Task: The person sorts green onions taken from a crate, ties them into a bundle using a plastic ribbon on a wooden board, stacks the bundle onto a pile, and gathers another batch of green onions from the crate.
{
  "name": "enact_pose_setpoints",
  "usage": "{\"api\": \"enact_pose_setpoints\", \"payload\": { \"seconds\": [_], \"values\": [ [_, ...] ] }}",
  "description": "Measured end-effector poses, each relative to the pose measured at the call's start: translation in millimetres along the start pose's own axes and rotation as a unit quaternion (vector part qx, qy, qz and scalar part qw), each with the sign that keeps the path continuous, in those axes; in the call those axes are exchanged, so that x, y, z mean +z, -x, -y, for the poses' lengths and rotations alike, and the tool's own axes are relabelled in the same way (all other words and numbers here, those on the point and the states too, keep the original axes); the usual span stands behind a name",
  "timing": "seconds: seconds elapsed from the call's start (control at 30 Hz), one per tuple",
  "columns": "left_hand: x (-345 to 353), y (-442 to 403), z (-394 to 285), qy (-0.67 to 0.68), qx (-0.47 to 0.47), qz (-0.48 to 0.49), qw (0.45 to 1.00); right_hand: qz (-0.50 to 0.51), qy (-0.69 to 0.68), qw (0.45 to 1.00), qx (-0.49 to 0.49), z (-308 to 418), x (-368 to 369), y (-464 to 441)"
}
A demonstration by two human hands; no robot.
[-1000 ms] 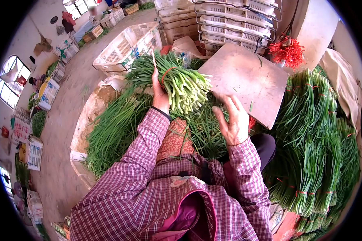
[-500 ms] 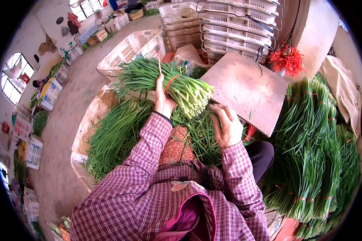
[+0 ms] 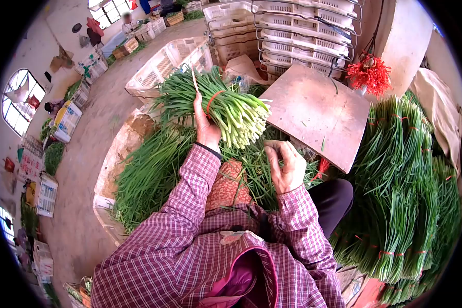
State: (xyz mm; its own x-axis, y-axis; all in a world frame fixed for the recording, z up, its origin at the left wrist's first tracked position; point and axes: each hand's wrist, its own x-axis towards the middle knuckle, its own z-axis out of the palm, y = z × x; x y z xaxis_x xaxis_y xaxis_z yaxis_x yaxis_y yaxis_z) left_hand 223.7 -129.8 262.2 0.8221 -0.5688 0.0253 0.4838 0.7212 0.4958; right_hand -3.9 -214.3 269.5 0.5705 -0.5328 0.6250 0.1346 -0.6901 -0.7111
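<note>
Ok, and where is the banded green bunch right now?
In the head view, the banded green bunch is up in the left hand, above the picture's middle and immediately left of the flat board.

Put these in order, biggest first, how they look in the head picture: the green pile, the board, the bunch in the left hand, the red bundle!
1. Green pile
2. Board and bunch in left hand: too alike to rank
3. Red bundle
</note>
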Motion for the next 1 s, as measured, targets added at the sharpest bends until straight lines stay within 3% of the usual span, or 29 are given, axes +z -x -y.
{"api": "enact_pose_setpoints", "payload": {
  "seconds": [0.1,0.4,0.47,0.57,0.63,0.73,1.0],
  "values": [
    [2.2,4.5,1.2,0.013,-0.022,0.004,1.000,0.001,-0.036,0.995,0.094,14.2,9.2,-13.9],
    [14.5,13.3,7.1,-0.030,0.021,0.006,0.999,-0.010,-0.124,0.979,0.162,13.2,25.0,-17.3],
    [17.9,15.4,7.1,-0.040,0.027,0.003,0.999,-0.024,-0.254,0.947,0.196,2.0,30.1,-16.5],
    [26.4,19.8,7.4,-0.087,0.091,0.005,0.992,-0.019,-0.136,0.974,0.179,0.4,26.4,-17.1],
    [29.8,22.4,6.8,-0.099,0.085,0.010,0.991,-0.009,-0.141,0.972,0.186,-3.4,24.5,-13.9],
    [30.2,19.5,6.3,-0.069,0.074,0.001,0.995,-0.106,-0.145,0.973,0.146,-19.2,26.8,-6.9],
    [44.5,19.6,0.4,-0.058,0.066,0.000,0.996,-0.149,-0.153,0.964,0.158,-33.4,-15.9,5.2]
  ]
}}
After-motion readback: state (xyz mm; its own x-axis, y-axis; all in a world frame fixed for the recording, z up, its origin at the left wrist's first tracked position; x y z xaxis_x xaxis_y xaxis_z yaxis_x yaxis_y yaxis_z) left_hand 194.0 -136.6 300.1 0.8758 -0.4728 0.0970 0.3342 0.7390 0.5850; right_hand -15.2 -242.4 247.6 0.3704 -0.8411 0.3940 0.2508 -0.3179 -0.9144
